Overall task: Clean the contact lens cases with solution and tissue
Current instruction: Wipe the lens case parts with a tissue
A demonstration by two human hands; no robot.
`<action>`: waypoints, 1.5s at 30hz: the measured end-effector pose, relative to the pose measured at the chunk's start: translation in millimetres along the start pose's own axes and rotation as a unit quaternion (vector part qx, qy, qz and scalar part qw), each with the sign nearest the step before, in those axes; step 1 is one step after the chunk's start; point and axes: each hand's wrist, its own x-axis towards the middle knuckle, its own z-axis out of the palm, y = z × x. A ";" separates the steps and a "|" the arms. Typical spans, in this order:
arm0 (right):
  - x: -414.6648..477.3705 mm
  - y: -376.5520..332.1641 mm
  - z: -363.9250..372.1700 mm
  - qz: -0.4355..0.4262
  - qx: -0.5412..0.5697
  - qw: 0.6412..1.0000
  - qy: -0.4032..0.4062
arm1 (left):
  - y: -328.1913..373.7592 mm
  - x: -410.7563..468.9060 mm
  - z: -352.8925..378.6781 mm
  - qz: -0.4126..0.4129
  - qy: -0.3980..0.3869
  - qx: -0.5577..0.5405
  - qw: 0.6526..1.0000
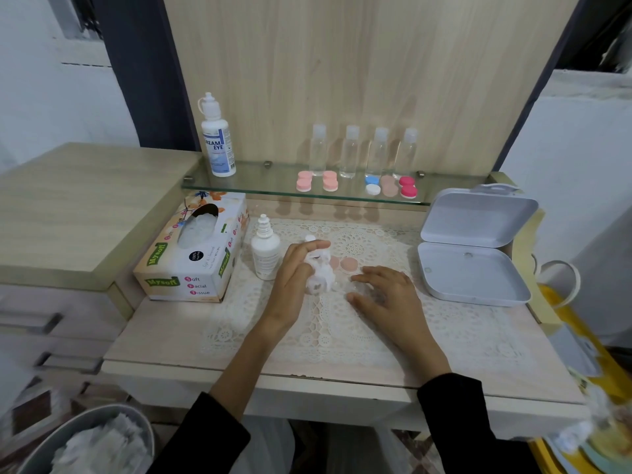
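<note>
Crumpled white tissue (319, 275): soft, bunched wad, standing roughly upright on the lace mat (342, 323), its long axis running away from the person. The left hand (294, 271) curls around its left side, fingers closed on it, forefinger stretched over the top.

Peach lens case (343, 264): two round flat lobes side by side, long axis left to right, lying on the mat just behind and right of the tissue, partly hidden by it.

Right hand (383, 292): fingers spread, palm down on the mat beside the tissue; a clear, blurred item seems to lie under the fingertips, but whether it is gripped I cannot tell.

Small white solution bottle (265, 251): smooth plastic, ribbed nozzle cap, upright, just left of the left hand.

Tissue box (195, 251): printed cardboard, oval opening on top, at the left edge of the mat.

White hinged box (475, 244): matte, rounded corners, lid open and tilted back, at the right.

Glass shelf (273, 181): bears a tall white solution bottle (217, 138), four clear empty bottles (364, 152) in a row, and round-lobed lens cases (355, 185) in pink, blue-and-white, beige and red.

Grey bin (92, 439): lower left, holding crumpled white paper.
</note>
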 end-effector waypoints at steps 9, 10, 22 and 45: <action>-0.1 0.1 -0.3 -0.003 -0.001 1.000 0.003 | -12.7 4.4 2.7 0.084 0.061 0.090 0.990; 0.0 0.5 -0.2 -0.002 0.000 1.000 0.002 | -13.4 4.8 3.4 0.086 0.070 0.093 0.989; 0.6 -0.2 -1.5 -0.008 -0.001 1.000 0.002 | -13.8 4.6 17.1 0.072 0.073 0.014 0.995; 0.7 0.1 1.0 -0.008 -0.002 1.000 0.012 | -18.9 -0.8 11.7 0.183 -0.016 0.443 0.877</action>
